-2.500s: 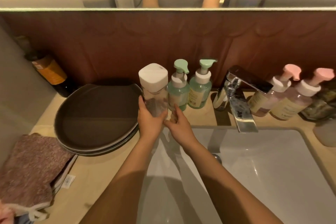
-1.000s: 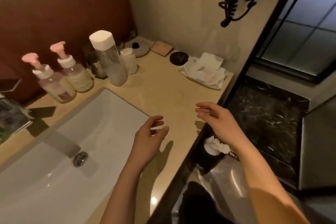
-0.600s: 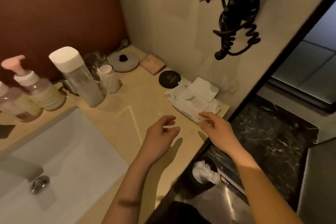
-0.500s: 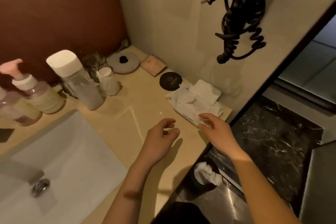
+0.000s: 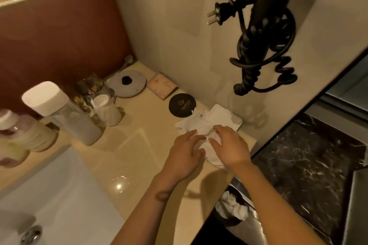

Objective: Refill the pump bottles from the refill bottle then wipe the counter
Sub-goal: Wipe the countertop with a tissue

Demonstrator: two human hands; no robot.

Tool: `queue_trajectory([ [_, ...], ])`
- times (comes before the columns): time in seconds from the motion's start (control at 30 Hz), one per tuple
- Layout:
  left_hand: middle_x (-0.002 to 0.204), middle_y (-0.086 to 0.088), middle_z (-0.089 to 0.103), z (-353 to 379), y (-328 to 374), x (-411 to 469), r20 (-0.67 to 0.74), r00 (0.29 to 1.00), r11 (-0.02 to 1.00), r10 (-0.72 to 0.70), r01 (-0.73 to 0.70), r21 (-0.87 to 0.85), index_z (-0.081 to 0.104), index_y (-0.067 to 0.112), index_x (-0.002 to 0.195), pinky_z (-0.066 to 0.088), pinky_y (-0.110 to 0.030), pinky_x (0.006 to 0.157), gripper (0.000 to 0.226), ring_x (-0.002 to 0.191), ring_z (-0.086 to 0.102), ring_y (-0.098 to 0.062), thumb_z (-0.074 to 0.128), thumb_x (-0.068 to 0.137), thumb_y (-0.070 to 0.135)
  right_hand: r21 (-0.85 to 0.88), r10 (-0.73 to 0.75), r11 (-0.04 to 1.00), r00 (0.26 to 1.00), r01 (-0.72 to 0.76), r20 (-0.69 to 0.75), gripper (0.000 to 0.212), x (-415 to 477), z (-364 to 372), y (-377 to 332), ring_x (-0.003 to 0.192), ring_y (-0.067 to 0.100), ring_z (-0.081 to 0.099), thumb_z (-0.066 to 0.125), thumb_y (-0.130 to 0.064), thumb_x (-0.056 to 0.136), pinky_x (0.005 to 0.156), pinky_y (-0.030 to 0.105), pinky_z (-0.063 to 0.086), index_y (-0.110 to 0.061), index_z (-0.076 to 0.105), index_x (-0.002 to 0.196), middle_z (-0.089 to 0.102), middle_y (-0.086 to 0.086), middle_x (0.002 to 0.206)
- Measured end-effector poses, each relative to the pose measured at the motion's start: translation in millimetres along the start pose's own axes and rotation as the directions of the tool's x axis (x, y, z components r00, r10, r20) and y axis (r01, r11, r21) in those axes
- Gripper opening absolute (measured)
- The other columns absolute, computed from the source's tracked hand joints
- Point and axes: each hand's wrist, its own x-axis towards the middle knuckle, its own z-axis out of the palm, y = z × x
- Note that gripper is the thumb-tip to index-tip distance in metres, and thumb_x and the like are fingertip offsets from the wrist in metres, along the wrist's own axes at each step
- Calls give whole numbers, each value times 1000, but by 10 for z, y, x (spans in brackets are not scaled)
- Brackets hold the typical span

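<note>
The left hand and right hand rest side by side, fingers loosely extended and gripping nothing, on the white wet-wipes pack at the right end of the beige surface, well apart from the white-capped refill bottle beside the blurred pump bottles.

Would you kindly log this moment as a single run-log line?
step: reaching for wipe | left hand: open, on wipes pack | right hand: open, on pack | refill bottle: capped, upright on counter
</note>
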Motion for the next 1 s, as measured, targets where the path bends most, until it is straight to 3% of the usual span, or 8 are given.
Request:
queue_trajectory([
  [0.13, 154, -2, 29, 93, -32, 194, 28, 999, 986, 27, -32, 161, 49, 30, 135, 15, -33, 116, 53, 143, 21, -25, 37, 86, 44, -87, -30, 996, 998, 34, 46, 35, 130, 7, -4, 106, 21, 56, 47, -40, 93, 77, 32, 46, -26, 51, 125, 53, -2, 121],
  [0.27, 155, 5, 25, 64, -51, 201, 34, 996, 983, 78, -82, 164, 31, 22, 148, 10, -17, 112, 59, 143, 22, -15, 41, 94, 41, -42, -2, 999, 1000, 1, -10, 26, 214, 34, 9, 100, 22, 58, 50, -40, 93, 74, 32, 47, -26, 59, 113, 56, -2, 115],
  [0.37, 156, 3, 24, 46, -100, 175, 33, 999, 995, 18, -21, 101, 24, 21, 150, 8, -12, 107, 59, 143, 18, -12, 47, 98, 36, 18, -3, 1000, 998, 5, -69, 18, 209, 74, -10, 91, 21, 59, 52, -36, 93, 70, 31, 46, -24, 62, 102, 60, -1, 105],
  [0.57, 156, 0, 25, 67, -74, 105, 22, 999, 999, -31, 30, 37, 23, 20, 150, 16, -27, 116, 62, 143, 19, -15, 52, 96, 32, 229, -69, 967, 983, 108, -170, 10, 153, 131, 0, 76, 17, 55, 53, -24, 93, 65, 34, 47, -17, 61, 93, 58, 0, 93],
  [0.73, 150, -3, 34, 26, -25, 74, 6, 1000, 994, -16, 15, 111, 25, 18, 149, 23, -30, 111, 62, 138, 28, -20, 54, 94, 30, 312, -100, 933, 964, 177, -247, 6, 68, 153, 30, 71, 13, 51, 54, -16, 92, 64, 29, 45, -15, 60, 89, 55, -1, 83],
  [0.8, 147, -5, 38, 40, 7, 74, 30, 999, 989, -30, 26, 143, 24, 19, 148, 26, -34, 109, 63, 136, 30, -23, 54, 94, 30, 318, -89, 936, 976, 151, -201, 5, 41, 153, 51, 71, 13, 51, 57, -16, 90, 68, 32, 48, -16, 61, 93, 55, 0, 82],
  [0.93, 146, -7, 37, 84, 38, 73, 70, 997, 977, -37, 21, 213, 20, 19, 149, 28, -37, 108, 67, 136, 27, -25, 54, 93, 31, 273, -40, 961, 999, 36, 9, 33, -6, 98, 54, 76, 10, 51, 65, -15, 83, 76, 24, 45, -19, 57, 115, 53, -3, 86],
  [1.0, 148, -6, 35, 95, 43, 70, 74, 996, 974, -43, 25, 225, 20, 19, 149, 28, -37, 108, 67, 137, 25, -24, 54, 93, 31, 276, -44, 960, 999, 43, 0, 32, -23, 82, 35, 72, 8, 50, 63, -12, 84, 74, 23, 44, -18, 58, 116, 53, -4, 84],
])
